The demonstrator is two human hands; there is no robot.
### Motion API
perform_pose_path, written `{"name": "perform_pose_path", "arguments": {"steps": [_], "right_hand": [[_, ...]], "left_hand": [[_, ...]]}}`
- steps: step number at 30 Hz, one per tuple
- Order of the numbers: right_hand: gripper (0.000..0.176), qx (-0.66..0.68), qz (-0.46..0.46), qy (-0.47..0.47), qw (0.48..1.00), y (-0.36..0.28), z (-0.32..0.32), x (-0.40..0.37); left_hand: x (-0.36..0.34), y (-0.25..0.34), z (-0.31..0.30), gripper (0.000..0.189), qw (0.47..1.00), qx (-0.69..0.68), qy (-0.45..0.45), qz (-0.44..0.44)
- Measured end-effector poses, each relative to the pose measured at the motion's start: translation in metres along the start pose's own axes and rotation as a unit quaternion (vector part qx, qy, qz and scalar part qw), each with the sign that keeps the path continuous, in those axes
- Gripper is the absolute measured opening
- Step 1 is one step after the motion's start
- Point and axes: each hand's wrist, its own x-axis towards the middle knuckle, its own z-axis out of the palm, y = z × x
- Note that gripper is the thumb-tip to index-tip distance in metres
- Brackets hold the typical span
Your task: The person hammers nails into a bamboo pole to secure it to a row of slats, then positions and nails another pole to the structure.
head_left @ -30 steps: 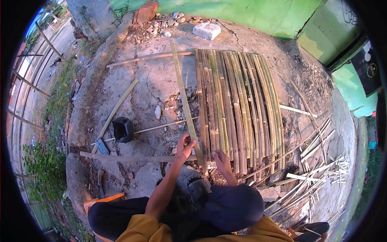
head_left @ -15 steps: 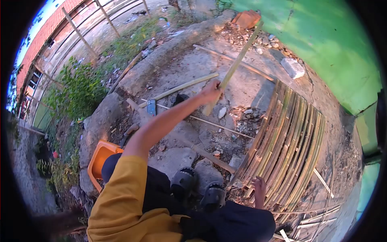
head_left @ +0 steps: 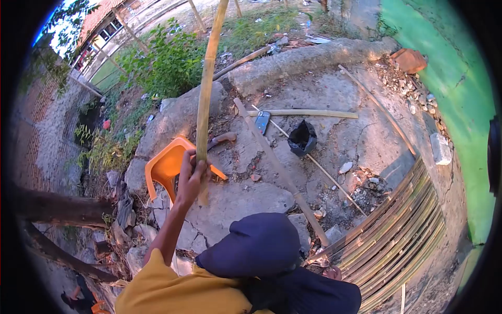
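My left hand point(head_left: 191, 177) is closed around the lower part of a long bamboo strip point(head_left: 207, 78), which stands nearly upright in front of the orange plastic chair point(head_left: 166, 161). The strip's top runs out of view. Low on the right, my right hand point(head_left: 332, 272) shows only in part behind my dark-clad knee, close to the edge of a row of bamboo strips point(head_left: 395, 230) laid side by side. Its fingers are mostly hidden.
On the broken concrete lie a blue phone point(head_left: 262, 122), a black bag-like container point(head_left: 303, 139), a curved tool with a wooden handle point(head_left: 224, 138), a long wooden pole point(head_left: 280, 172) and a loose bamboo strip point(head_left: 314, 112). A green wall point(head_left: 444, 63) borders the right side.
My left hand has swung left and closer to my body with the bamboo strip, from over the ground to before the chair. My view has turned left. My right hand is now more hidden.
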Motion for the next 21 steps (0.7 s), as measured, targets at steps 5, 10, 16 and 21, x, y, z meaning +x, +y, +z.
{"name": "perform_pose_path", "arguments": {"steps": [5, 10, 16, 21], "right_hand": [[0.015, -0.177, -0.066, -0.027, 0.982, -0.065, 0.007, 0.027], [0.016, -0.250, -0.101, -0.033, 0.962, -0.043, -0.045, 0.071], [0.017, -0.255, -0.037, -0.014, 0.966, -0.063, -0.024, 0.057], [0.017, -0.258, -0.053, -0.012, 0.965, -0.080, -0.022, 0.037]], "left_hand": [[-0.131, -0.064, -0.065, 0.010, 0.981, 0.054, 0.165, -0.085], [-0.263, -0.128, -0.107, 0.011, 0.900, 0.241, 0.349, -0.095], [-0.353, -0.152, -0.146, 0.017, 0.816, 0.313, 0.471, -0.123], [-0.405, -0.193, -0.173, 0.026, 0.800, 0.319, 0.482, -0.164]]}}
